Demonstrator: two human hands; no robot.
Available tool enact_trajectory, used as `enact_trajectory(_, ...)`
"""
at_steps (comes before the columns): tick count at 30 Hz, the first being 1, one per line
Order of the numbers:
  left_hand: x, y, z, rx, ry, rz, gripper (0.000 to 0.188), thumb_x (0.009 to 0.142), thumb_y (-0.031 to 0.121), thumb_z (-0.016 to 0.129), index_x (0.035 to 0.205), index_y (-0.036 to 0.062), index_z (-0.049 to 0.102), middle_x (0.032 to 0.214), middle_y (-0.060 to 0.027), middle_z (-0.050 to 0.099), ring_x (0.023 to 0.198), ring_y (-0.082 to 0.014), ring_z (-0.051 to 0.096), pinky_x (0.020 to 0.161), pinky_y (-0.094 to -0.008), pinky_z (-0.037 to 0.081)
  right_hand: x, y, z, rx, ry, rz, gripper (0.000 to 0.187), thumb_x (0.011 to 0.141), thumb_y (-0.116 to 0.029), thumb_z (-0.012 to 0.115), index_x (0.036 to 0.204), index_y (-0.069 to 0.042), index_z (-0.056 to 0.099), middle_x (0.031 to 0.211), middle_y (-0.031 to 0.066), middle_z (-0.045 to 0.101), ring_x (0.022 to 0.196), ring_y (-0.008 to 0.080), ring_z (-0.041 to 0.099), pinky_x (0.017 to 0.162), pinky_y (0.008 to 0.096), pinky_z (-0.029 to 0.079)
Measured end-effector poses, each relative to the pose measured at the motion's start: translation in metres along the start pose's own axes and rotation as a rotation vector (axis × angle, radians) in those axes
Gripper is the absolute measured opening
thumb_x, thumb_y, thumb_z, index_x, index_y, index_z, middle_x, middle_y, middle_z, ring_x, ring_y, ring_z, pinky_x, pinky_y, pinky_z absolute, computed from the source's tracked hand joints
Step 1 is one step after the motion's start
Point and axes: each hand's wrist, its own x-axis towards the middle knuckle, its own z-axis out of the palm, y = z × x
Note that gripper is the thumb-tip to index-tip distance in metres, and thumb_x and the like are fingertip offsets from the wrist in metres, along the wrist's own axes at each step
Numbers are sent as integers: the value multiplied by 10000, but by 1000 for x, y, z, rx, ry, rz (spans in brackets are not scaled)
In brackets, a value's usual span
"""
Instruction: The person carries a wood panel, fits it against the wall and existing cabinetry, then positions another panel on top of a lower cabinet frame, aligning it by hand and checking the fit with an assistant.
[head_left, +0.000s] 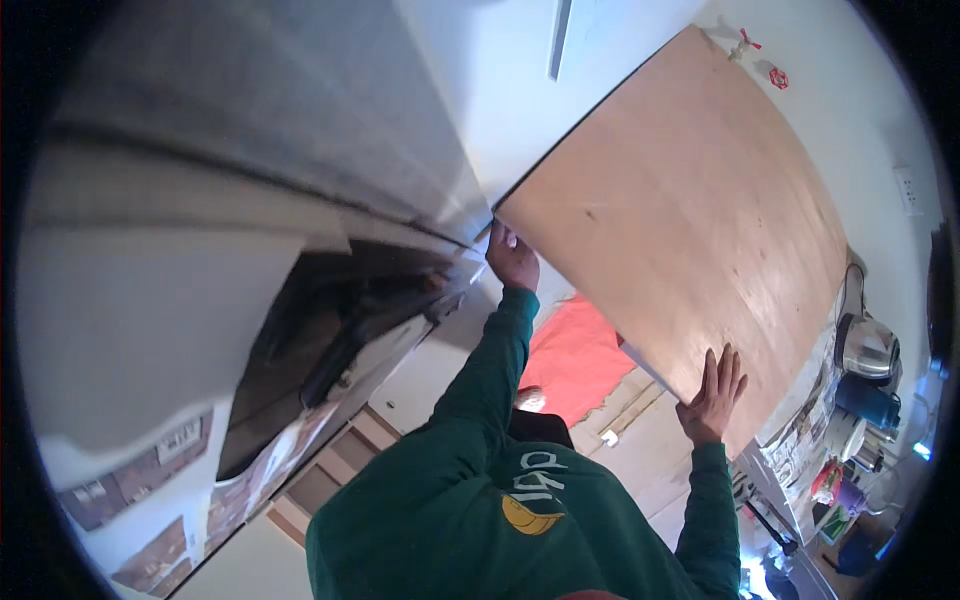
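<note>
A large plywood sheet point(680, 220) is held up against a white wall point(510, 90), tilted across the upper right of the view. The left hand point(512, 257) is closed around the sheet's near corner, fingers curled over the edge. The right hand point(712, 388) is laid flat on the sheet's face near its lower edge, fingers spread. Both arms are covered by green sleeves point(480, 380). An orange cloth point(572, 360) is seen below the sheet, and a metal kettle point(866, 347) at the right
</note>
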Motion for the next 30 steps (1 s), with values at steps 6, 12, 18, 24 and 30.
enact_trajectory(6,6,0,18,-332,191,-151,358,1018,173,593,1322,-14,622,1238,-81,675,1156,-197,619,1021,-345,485,10,-1,-4,-19,-51,7,1160,529,-124,802,1591,-175,339,1701,176,209,1578,391,154,1252,635,66)
enact_trajectory(12,-2,-2,15,359,101,191,368,969,37,673,1329,-28,632,1176,-44,696,1077,-149,636,992,-315,495,5,7,6,-41,11,-67,1127,548,-144,756,1592,-155,331,1694,207,206,1566,434,162,1233,670,72)
enact_trajectory(18,-9,3,39,-238,118,7,377,984,96,660,1344,-12,629,1289,-48,685,1166,-145,630,1017,-303,481,4,16,16,-38,31,-96,1083,580,-198,702,1595,-158,324,1687,233,205,1560,461,158,1220,685,60)
enact_trajectory(24,-3,3,13,-219,-37,-36,408,989,85,651,1389,20,601,1300,-52,682,1197,-159,619,1064,-319,452,5,10,14,-32,22,-96,1089,577,-182,687,1598,-156,309,1685,238,206,1559,463,159,1222,683,50)
enact_trajectory(30,4,-19,22,19,132,123,434,958,289,737,1290,26,643,1228,-50,686,1058,-157,642,909,-323,521,8,11,15,-55,19,-95,1079,589,-189,685,1599,-146,307,1686,239,204,1561,460,154,1225,676,50)
